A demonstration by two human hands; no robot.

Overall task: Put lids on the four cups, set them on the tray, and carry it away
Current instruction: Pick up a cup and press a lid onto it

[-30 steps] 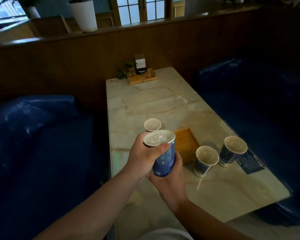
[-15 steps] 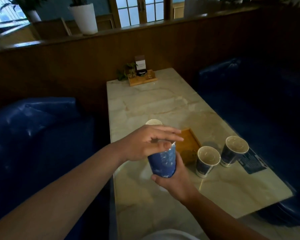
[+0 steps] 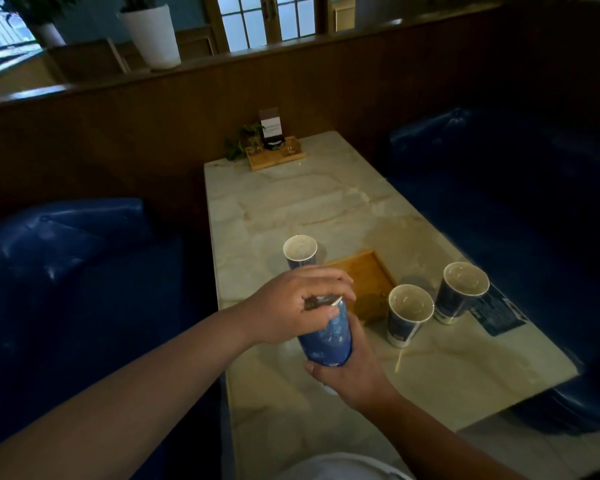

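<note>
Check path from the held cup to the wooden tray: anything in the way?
Nothing visible blocks it. The held cup, gripped by the left hand and right hand, sits just near-left of the tray. The tray's visible part is bare; three open cups stand beside it, not on it.

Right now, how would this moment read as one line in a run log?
step: lidding | left hand: pressing lid on blue paper cup | right hand: holding cup base | wooden tray: no cups
</note>
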